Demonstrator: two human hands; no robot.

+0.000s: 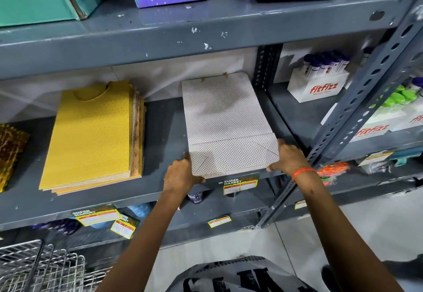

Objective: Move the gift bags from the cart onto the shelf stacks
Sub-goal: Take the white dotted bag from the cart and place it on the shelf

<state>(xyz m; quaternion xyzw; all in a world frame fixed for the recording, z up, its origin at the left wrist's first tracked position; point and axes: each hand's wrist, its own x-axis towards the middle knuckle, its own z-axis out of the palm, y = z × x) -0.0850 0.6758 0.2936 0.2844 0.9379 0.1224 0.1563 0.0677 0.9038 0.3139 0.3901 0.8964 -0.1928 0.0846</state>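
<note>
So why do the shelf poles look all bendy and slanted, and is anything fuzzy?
Head view: the wide-angle lens tilts the grey perforated metal upright; the green-capped bottles at the right edge look soft, while the white dotted paper gift bag stays sharp.

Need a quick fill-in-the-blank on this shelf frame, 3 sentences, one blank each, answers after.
1. Both hands, left hand and right hand, hold the near end of a stack of white ____ gift bags.
2. The stack of yellow gift bags lies to the ____ of the white stack.
3. The orange band sits on the ____ wrist.

Missing words: dotted; left; right
</note>
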